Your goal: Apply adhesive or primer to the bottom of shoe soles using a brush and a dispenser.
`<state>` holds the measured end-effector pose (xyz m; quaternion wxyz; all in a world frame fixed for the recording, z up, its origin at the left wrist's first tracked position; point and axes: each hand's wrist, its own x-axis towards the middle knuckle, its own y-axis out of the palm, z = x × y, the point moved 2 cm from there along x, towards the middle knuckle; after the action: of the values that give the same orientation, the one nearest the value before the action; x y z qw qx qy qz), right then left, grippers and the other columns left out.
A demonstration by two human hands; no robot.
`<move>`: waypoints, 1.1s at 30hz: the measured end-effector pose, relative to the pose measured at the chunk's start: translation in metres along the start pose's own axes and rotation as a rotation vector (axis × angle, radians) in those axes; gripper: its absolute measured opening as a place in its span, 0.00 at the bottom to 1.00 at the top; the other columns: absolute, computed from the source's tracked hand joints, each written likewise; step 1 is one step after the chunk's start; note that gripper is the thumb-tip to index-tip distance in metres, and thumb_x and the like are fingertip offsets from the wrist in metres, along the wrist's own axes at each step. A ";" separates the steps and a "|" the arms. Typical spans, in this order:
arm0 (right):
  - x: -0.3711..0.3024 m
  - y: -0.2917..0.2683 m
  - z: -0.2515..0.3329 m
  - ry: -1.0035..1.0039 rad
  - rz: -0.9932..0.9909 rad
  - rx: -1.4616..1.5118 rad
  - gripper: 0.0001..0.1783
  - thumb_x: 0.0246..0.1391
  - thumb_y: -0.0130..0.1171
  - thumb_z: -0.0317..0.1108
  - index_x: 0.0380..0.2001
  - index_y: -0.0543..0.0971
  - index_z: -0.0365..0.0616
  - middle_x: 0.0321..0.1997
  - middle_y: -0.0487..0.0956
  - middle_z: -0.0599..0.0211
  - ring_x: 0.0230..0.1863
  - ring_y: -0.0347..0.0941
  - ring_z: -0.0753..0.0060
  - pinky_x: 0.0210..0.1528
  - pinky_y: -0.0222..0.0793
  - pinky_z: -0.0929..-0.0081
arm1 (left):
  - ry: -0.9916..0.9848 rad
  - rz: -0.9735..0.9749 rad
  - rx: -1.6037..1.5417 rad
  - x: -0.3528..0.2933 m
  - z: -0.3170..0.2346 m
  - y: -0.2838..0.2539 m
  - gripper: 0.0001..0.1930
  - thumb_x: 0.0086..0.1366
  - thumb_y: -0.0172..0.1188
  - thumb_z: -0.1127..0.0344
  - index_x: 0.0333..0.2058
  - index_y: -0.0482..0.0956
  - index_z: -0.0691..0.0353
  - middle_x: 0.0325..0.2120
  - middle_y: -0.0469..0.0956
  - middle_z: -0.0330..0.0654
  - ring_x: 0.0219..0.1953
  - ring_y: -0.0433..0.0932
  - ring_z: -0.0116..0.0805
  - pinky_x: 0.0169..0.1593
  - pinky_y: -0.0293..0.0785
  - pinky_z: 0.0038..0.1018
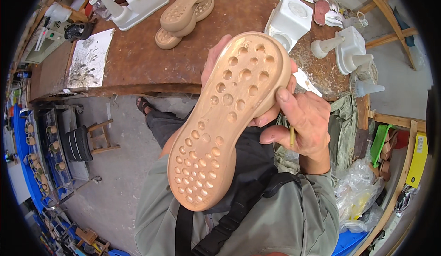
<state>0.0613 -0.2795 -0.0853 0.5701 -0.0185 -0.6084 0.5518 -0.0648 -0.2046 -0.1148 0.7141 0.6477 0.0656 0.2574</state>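
Note:
I hold up a tan shoe sole [206, 132], its hollowed, round-holed side facing me and its wider end tilted up to the right. My left hand [213, 59] grips it from behind, mostly hidden, with a part showing at the upper left edge. Fingertips also curl round the sole's right edge. My right hand [308, 122] is closed on a thin yellowish stick [292, 136], whose ends I cannot make out. Its raised forefinger touches or nearly touches the sole's right rim.
More tan soles [183, 12] are piled on the brown worktable [138, 63]. White bottles with cone spouts stand about: one at the back left [142, 1], others at right [351, 49]. A stained white sheet [92, 58] lies left. Racks with shoe parts [55, 150] and a stool [98, 136] stand on the floor.

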 end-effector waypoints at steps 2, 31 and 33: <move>0.004 -0.002 0.006 -0.068 0.089 -0.074 0.40 0.39 0.62 0.57 0.54 0.71 0.46 0.16 0.63 0.75 0.16 0.61 0.76 0.17 0.54 0.78 | -0.077 0.063 0.095 -0.003 -0.010 -0.006 0.41 0.63 0.30 0.35 0.53 0.65 0.72 0.45 0.69 0.66 0.23 0.74 0.49 0.17 0.67 0.33; 0.012 -0.019 -0.012 0.172 0.129 -0.281 0.42 0.42 0.61 0.60 0.51 0.73 0.35 0.19 0.72 0.69 0.17 0.65 0.74 0.20 0.61 0.77 | 0.121 0.382 0.289 0.010 -0.002 -0.046 0.26 0.63 0.56 0.58 0.52 0.63 0.72 0.32 0.74 0.55 0.21 0.71 0.33 0.15 0.59 0.19; 0.015 -0.020 -0.020 0.314 0.166 -0.234 0.38 0.42 0.65 0.53 0.53 0.73 0.38 0.18 0.71 0.68 0.17 0.65 0.74 0.21 0.61 0.78 | 0.055 -0.138 0.131 0.012 -0.021 -0.021 0.27 0.62 0.57 0.57 0.52 0.63 0.72 0.36 0.75 0.56 0.21 0.73 0.35 0.15 0.64 0.20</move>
<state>0.0820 -0.2648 -0.0668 0.6045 -0.2203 -0.5683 0.5130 -0.0575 -0.1803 -0.1347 0.6841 0.6798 0.1464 0.2201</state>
